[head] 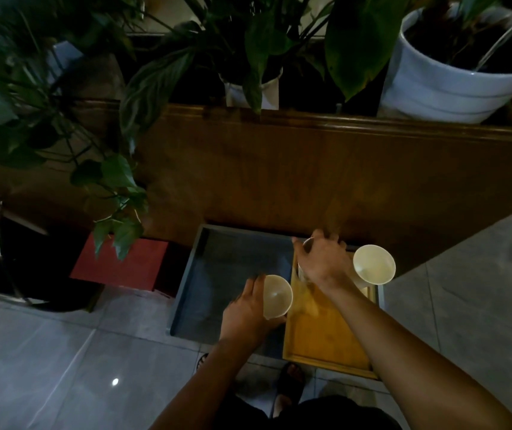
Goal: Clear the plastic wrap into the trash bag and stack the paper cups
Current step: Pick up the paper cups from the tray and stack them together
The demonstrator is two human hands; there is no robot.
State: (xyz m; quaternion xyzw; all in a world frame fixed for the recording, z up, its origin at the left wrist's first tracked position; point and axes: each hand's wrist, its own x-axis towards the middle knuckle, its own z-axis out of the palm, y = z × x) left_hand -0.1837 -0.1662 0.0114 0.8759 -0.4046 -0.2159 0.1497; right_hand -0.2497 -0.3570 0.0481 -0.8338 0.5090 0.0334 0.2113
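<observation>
Paper cups show as pale rims in a dim, dark scene. The left hand (245, 315) wraps its fingers around one paper cup (276, 296), mouth up, held over the grey tray (186, 293) that lies on the tiled floor (62, 352). The cup's lower wall is hidden behind the palm. At 2 o'clock from it, the right hand (323, 262) is curled over something pale with a rounded rim, possibly a second cup (308, 243); only a sliver shows past the fingers, and motion blur smears the hand, so I cannot tell whether the grip is closed on it. Just at 3 o'clock of that hand a third cup (373, 263) stands upright, free of both hands, at the far end of the yellow wooden tray (326, 336). That wooden tray overlaps the grey one's right side. A faint glossy smear below the right wrist could be plastic wrap, but it is too blurred to say. No trash bag can be made out with confidence; a dark mass at 9 o'clock (31, 259) is too black to identify. A wooden counter (310, 169) rises at 12 o'clock, carrying a white plant pot (453, 85) cut off by the frame edge. Leaves (115, 178) hang down over a red box (121, 265). A sandalled foot (292, 380) shows at 6 o'clock
</observation>
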